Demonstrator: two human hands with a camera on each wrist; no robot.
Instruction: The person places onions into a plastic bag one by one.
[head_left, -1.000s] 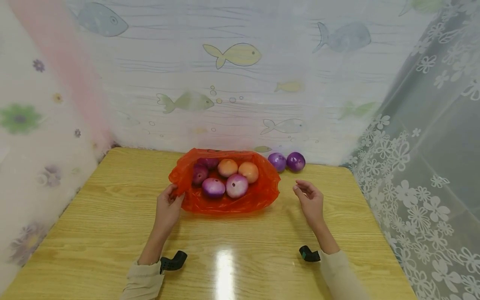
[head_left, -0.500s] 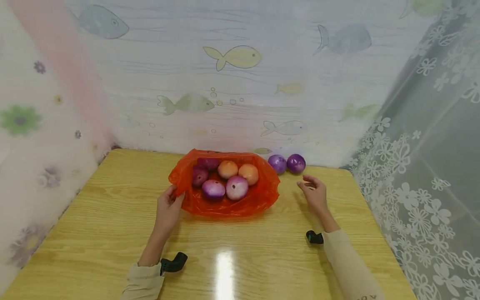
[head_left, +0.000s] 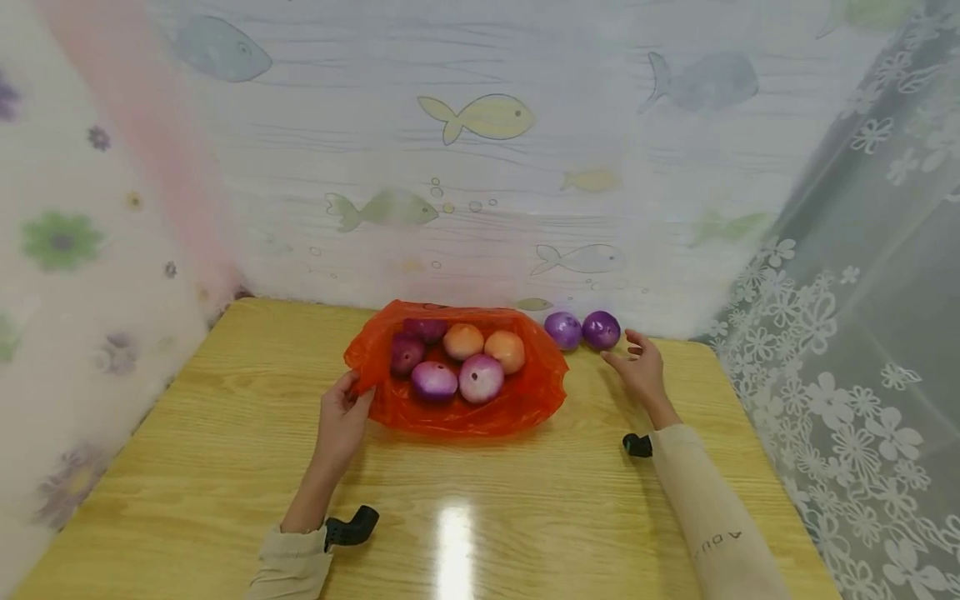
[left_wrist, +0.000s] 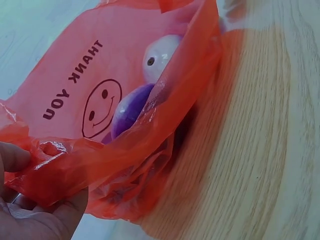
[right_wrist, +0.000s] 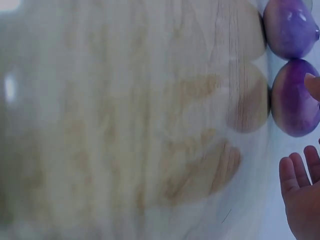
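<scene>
A red plastic bag [head_left: 540, 392] lies with its mouth open on the table, holding purple onions, among them a pale one [head_left: 481, 378], and two orange round ones [head_left: 462, 342]. My left hand [head_left: 341, 425] pinches the bag's left rim between thumb and fingers; the left wrist view shows the gathered film in its grip [left_wrist: 55, 172]. At the back edge sit two more purple onions, a lighter one [head_left: 563, 331] and a darker one [head_left: 602, 331]. My right hand [head_left: 643, 371] is spread just right of the darker one, thumb and fingers apart, holding nothing.
The wooden table [head_left: 540, 508] ends at a fish-patterned curtain [head_left: 480, 208] right behind the onions. A lace-flowered sheer curtain [head_left: 847, 400] borders the right side. Black camera mounts [head_left: 352, 527] stick out from both wrists.
My right hand has moved forward and right to beside the darker onion at the back, its fingers spreading. The left hand keeps its pinch on the bag. The head view has shifted slightly.
</scene>
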